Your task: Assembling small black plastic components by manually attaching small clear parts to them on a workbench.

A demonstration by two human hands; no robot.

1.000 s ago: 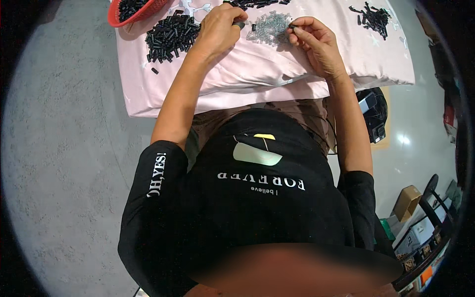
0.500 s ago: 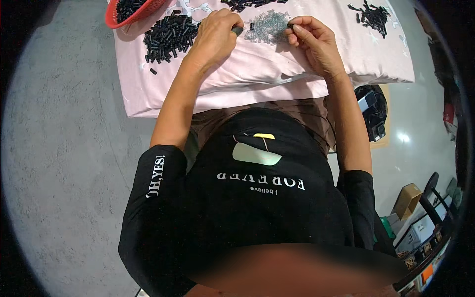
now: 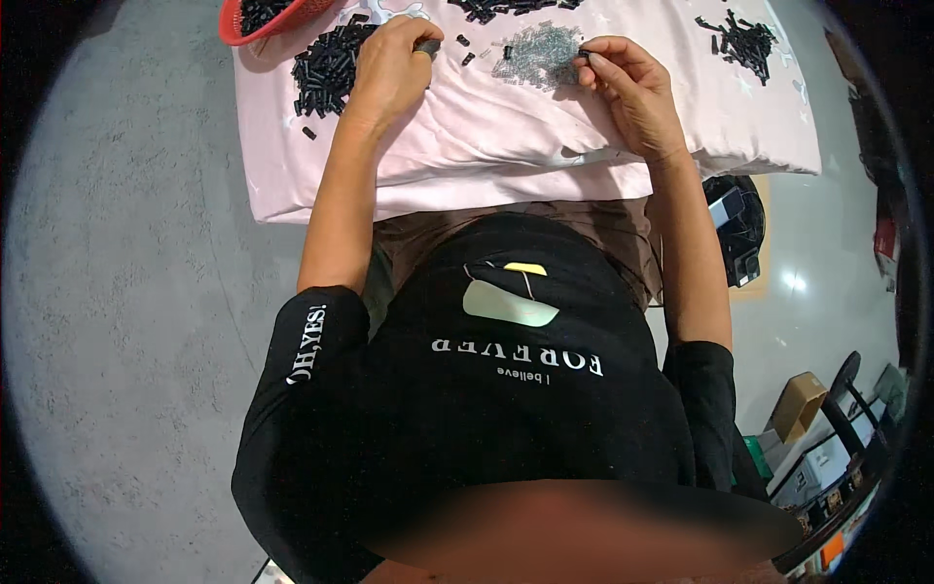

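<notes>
My right hand (image 3: 634, 92) pinches a small black plastic piece (image 3: 584, 54) between thumb and forefinger. It is held at the right edge of a heap of small clear pieces (image 3: 537, 56). My left hand (image 3: 394, 66) lies back-up at the right side of a pile of short black tube-like pieces (image 3: 326, 73). Its fingertips are mostly hidden, and a dark band (image 3: 428, 46) shows at one finger. Whether that hand holds anything does not show. Between the hands, two loose black pieces (image 3: 465, 49) lie on the pink cloth (image 3: 486, 127).
A red basket (image 3: 282, 24) of black pieces stands at the far left. More black parts lie at the far edge (image 3: 506, 8) and in a small heap (image 3: 744, 47) at the right. A dark bag-like object (image 3: 739, 229) is below the table's right side.
My left hand has moved left, from beside the clear heap to the black pile. The two loose black pieces now show where it was. My right hand keeps its pinch, nearly unmoved.
</notes>
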